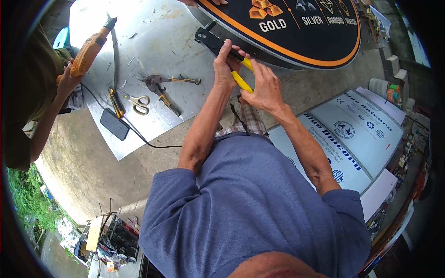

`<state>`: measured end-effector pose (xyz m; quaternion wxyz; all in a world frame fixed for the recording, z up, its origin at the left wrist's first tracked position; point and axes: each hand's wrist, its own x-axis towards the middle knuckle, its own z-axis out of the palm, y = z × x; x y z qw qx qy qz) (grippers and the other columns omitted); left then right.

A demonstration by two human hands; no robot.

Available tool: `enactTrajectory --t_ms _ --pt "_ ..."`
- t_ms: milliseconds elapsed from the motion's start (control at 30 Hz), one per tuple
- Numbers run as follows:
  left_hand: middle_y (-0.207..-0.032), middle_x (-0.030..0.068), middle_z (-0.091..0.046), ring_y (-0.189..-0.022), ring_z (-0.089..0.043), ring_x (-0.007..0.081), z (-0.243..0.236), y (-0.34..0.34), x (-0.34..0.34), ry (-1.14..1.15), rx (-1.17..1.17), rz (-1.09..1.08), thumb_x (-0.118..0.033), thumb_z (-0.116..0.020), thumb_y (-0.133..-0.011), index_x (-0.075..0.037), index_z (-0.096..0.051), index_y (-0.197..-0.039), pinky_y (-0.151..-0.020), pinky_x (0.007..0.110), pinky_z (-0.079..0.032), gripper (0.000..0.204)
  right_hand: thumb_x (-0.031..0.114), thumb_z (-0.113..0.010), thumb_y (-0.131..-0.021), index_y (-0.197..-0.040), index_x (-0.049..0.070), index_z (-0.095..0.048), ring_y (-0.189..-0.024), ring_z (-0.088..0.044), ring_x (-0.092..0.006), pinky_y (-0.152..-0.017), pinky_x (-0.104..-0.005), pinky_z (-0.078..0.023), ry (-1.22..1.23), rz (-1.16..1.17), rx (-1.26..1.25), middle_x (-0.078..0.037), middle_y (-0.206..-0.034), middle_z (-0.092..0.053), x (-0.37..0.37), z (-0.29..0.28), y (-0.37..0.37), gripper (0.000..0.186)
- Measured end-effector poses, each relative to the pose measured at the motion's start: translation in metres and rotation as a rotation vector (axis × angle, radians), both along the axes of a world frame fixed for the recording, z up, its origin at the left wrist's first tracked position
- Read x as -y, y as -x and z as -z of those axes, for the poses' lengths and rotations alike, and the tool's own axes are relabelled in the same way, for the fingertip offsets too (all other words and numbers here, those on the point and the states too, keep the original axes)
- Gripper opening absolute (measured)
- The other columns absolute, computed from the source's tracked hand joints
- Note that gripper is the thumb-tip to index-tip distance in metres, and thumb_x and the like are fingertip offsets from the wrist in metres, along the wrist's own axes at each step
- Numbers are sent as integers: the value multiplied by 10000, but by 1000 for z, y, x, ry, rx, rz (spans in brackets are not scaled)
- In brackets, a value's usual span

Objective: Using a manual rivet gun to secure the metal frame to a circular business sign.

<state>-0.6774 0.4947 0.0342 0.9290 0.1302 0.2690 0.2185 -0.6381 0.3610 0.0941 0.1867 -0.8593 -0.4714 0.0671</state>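
Observation:
A hand riveter (215, 42) with a black head and yellow handles is held in both my hands, its head close to the side of a round sign (296, 41). My left hand (225, 67) is closed around the tool just behind its head, thumb pointing up. Lower down, my right hand (265, 88) wraps the yellow handles, which stand somewhat apart. The sign has a black face, an orange ring and a deep side wall. Whether the riveter's nose touches that wall cannot be made out.
On the metal table (153, 28) lie tin snips (162, 88), scissors (139, 104), a utility knife (116, 104), a dark phone-like slab (114, 124) and scraps. At left a co-worker's hand (69, 76) holds an orange drill (90, 51). Panels (343, 134) lie at right.

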Motion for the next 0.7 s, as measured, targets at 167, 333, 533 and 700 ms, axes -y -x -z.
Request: enactTrajectory --t_ms 167,333,533,700 --pt "-580 47 -541 -492 -569 200 3 -24 1 -7 -225 -123 -414 -761 -852 -100 -518 -709 -507 318 -514 422 177 -744 -753 -1237 -15 -545 -874 -693 -393 -783 -470 -559 -60 -79 -109 -214 -968 -678 0 12 -22 557" --pt "-763 121 -658 -672 -680 259 -5 2 -14 -61 -132 -14 -254 -726 -898 -22 -618 -899 -598 362 -583 256 275 -623 -964 -1217 16 -568 -911 -681 -416 -768 -462 -545 -82 -77 -518 -225 -1022 -677 -7 4 -30 366" --pt "-1332 292 -558 -1170 -622 430 -15 73 -57 -264 62 285 145 -521 -841 127 -475 -1294 -873 410 -641 456 225 -545 -1008 -1155 26 -586 -795 -684 -400 -666 -460 -563 -83 -86 -61 -170 -974 -669 -5 5 -43 251" --pt "-1301 282 -576 -1195 -612 410 -18 74 -69 -364 46 386 157 -487 -855 122 -451 -1315 -938 403 -614 462 222 -560 -1000 -1148 29 -575 -796 -690 -390 -647 -455 -563 -108 -49 -83 -170 -953 -663 -7 10 -37 244"
